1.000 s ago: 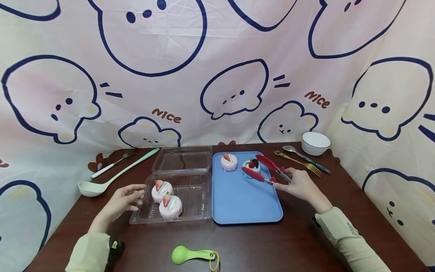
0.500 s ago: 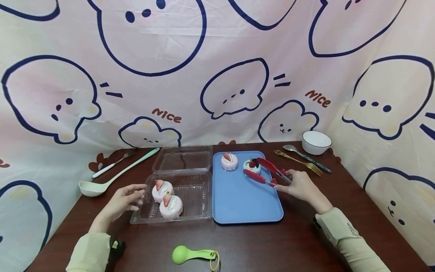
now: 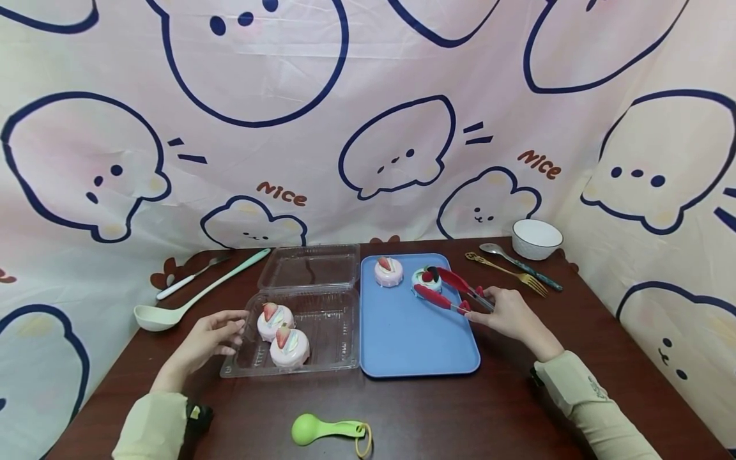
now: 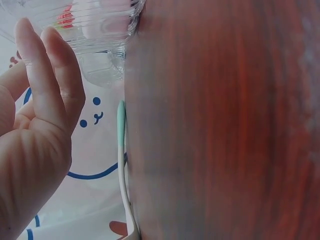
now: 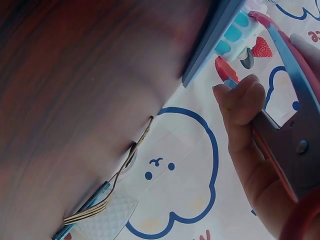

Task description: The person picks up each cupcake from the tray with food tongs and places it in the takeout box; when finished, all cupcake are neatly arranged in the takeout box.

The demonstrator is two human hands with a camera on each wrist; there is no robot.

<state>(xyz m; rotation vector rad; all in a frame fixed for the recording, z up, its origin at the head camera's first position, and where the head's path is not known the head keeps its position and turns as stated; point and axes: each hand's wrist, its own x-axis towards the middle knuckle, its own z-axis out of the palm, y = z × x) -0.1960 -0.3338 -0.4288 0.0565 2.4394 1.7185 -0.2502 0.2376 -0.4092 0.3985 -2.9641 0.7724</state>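
Observation:
In the head view my right hand (image 3: 508, 316) holds red-tipped tongs (image 3: 439, 301), their two red ends on either side of a small blue-and-white cake (image 3: 424, 279) topped with a berry. That cake sits on the blue tray (image 3: 416, 345), right of a pink cake (image 3: 388, 273) with a strawberry slice. The right wrist view shows the tongs' red ends (image 5: 226, 70) close against the cake's side. Relaxed fingers of my left hand (image 3: 209, 338) are at the left rim of an opened clear plastic box (image 3: 330, 319). Inside it, two pink strawberry-topped cakes (image 3: 289, 349) stand together.
A pale green ladle (image 3: 167, 316) and a white-handled utensil (image 3: 175, 287) lie at left. A green measuring spoon (image 3: 322, 429) is at the front. Back right are a gold fork (image 3: 512, 273), a spoon (image 3: 520, 267) and a white bowl (image 3: 536, 241), near the patterned cloth backdrop.
The tongs' red ends have come slightly closer together around the blue-and-white cake. The left hand keeps its place beside the plastic box, and the cakes stay put.

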